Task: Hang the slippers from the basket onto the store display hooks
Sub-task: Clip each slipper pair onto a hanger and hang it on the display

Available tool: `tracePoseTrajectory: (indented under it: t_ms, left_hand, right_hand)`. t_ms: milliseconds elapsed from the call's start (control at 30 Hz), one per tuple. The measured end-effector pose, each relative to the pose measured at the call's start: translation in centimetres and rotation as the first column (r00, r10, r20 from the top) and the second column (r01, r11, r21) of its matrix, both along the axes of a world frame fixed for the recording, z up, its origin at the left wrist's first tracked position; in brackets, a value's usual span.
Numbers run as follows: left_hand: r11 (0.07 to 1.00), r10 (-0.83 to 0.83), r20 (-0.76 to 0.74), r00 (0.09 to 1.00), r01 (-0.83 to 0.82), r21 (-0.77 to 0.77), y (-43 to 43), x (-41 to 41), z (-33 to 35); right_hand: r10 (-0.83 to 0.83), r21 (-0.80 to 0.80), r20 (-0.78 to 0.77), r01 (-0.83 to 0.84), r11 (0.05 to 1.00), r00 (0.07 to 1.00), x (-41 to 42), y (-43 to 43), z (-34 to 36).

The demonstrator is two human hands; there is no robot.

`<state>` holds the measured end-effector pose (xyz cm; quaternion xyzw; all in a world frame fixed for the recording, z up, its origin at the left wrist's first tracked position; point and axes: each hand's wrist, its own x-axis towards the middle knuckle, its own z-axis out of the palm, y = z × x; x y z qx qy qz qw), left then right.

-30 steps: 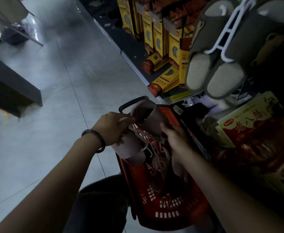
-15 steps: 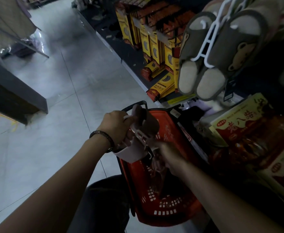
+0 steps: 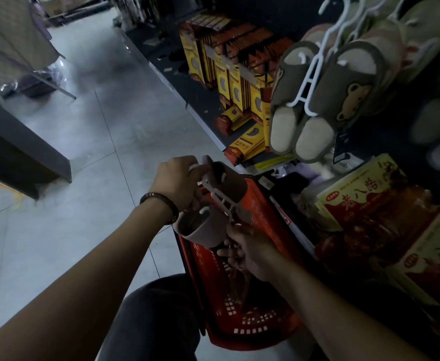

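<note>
Slippers [image 3: 205, 229] lifted higher out of basket [image 3: 265, 332]. Left hand [image 3: 179, 182] grips hanger [image 3: 220, 199] hook; right hand [image 3: 250, 252] curled at its foot, hold unclear. Probably light and soft, so carry by hanger.

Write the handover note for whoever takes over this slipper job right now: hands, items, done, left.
Left hand grips the white plastic hanger of a mauve-brown slipper pair, held over the rim of the red plastic basket.
Right hand holds a pale item hanging into the basket, likely another pair; too dim to confirm.
Done: brown bear-motif slippers and others hang on the display.
Left: hang the held pair, then whatever remains in the basket.
</note>
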<state>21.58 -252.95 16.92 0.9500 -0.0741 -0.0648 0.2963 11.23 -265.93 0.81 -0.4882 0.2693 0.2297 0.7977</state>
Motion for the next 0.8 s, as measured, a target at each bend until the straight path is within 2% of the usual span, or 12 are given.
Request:
tracePoseTrajectory:
  t_ms: [100,200,300,467,600,800]
  left_hand:
    - [0.998,-0.02,-0.05,0.999,0.017,-0.057,-0.1,-0.2,0.5]
    - [0.994,-0.105,0.022,0.994,0.104,0.043,-0.2,-0.3,0.6]
    - [0.976,-0.181,0.103,0.978,0.166,0.142,-0.6,-0.6,1.5]
    - [0.92,-0.337,0.056,0.94,0.316,0.233,-1.5,-2.2,4.2]
    - [0.887,-0.427,0.036,0.903,0.411,0.212,-2.4,-4.1,7.0]
    - [0.787,-0.604,0.052,0.795,0.586,0.191,-5.0,-8.1,10.6]
  right_hand:
    - [0.012,-0.018,0.02,-0.012,1.0,1.0,-0.6,-0.4,0.5]
    - [0.058,-0.116,0.038,-0.053,0.992,0.998,-1.9,-0.7,1.2]
    - [-0.008,-0.217,0.045,0.018,0.976,0.999,-3.7,-1.7,2.3]
    - [-0.107,-0.35,0.1,0.135,0.927,0.989,-8.0,-4.6,6.0]
    - [-0.156,-0.458,0.244,0.256,0.851,0.957,-11.6,-6.6,9.6]
    - [-0.056,-0.582,0.467,0.355,0.732,0.882,-16.0,-9.0,16.1]
